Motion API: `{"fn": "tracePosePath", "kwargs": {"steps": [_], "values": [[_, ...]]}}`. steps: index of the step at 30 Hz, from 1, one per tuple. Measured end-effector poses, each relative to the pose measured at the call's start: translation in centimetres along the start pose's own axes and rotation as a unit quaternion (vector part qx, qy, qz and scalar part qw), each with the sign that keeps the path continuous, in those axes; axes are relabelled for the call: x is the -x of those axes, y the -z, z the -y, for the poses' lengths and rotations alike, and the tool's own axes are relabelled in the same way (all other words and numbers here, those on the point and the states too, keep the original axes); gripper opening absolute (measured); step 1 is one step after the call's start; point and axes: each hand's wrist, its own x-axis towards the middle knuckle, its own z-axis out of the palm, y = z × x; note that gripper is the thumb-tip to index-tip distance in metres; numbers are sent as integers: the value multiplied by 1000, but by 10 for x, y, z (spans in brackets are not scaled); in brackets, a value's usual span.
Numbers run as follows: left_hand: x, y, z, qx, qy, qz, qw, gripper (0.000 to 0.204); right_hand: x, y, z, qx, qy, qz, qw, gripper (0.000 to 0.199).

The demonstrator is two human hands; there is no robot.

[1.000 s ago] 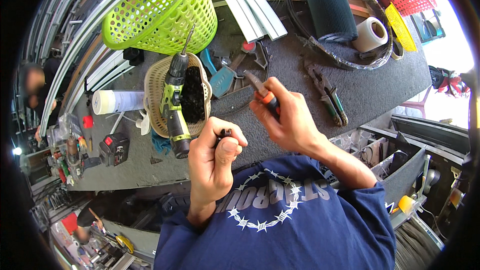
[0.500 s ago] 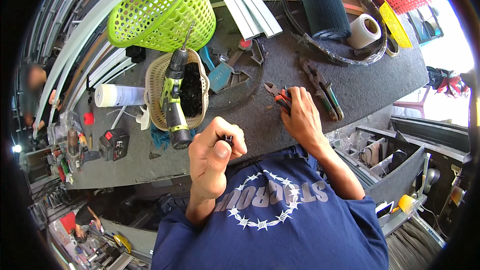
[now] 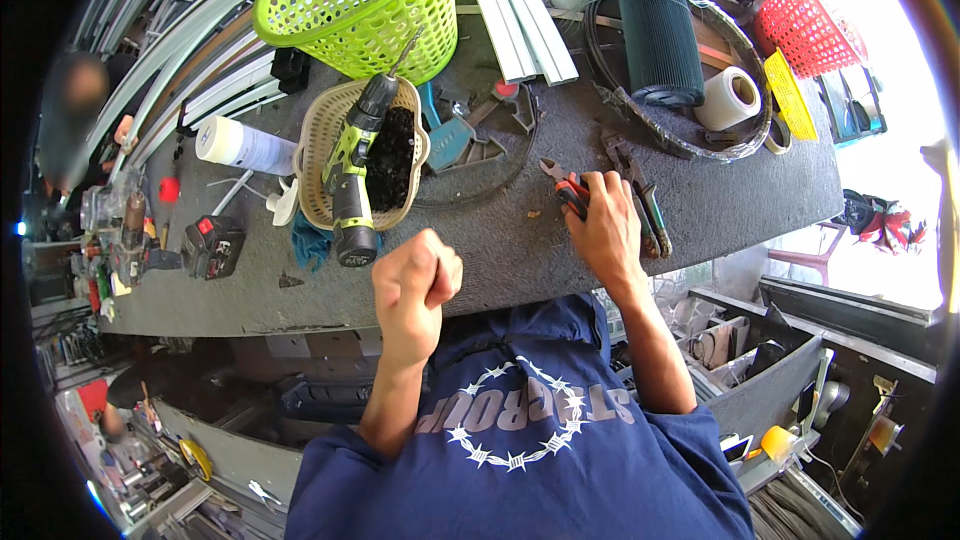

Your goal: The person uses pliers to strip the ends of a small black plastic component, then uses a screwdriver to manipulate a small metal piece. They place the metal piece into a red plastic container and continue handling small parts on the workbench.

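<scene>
My left hand [image 3: 418, 280] is clenched in a fist above the near edge of the grey workbench [image 3: 740, 190], knuckles up. The small dark part it gripped earlier is hidden inside the fingers. My right hand [image 3: 603, 228] lies low on the bench with its fingers over the handles of red-handled pliers [image 3: 562, 183], whose jaws point away to the left. A second pair of dark-handled pliers [image 3: 648, 202] lies just right of that hand. A green cordless drill [image 3: 350, 172] rests across a tan basket [image 3: 308, 155], left of my fist.
A lime-green basket [image 3: 350, 0] stands at the back, with a white bottle [image 3: 243, 145] and a battery pack [image 3: 214, 245] to the left. At the back right are a dark mesh roll [image 3: 660, 35], white tape rolls [image 3: 730, 98], coiled cable and a red basket [image 3: 805, 25].
My right hand has come down from a raised position and set the red-handled pliers flat on the bench, further right. My left fist has turned, hiding the small dark part.
</scene>
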Motion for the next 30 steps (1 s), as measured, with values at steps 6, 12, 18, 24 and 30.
{"fn": "tracePosePath", "kwargs": {"steps": [6, 12, 18, 24, 30], "values": [[-9, 5, 23, 32, 145, 46, 988, 53, -5, 1, -7, -20, -15, -17, 1000, 38], [-6, 2, 19, -40, 88, 69, 993, 45, -16, 13, 2, -258, -115, -10, 959, 34], [4, 7, 1, -263, -14, 56, 963, 26, -30, 13, 2, -125, -62, -13, 990, 35], [9, 9, -5, -403, -25, 30, 914, 24, -39, 7, 9, 71, -20, -45, 996, 35], [25, 31, 22, -383, 76, 29, 920, 32, -5, 21, 63, -256, 87, 182, 945, 31]]}}
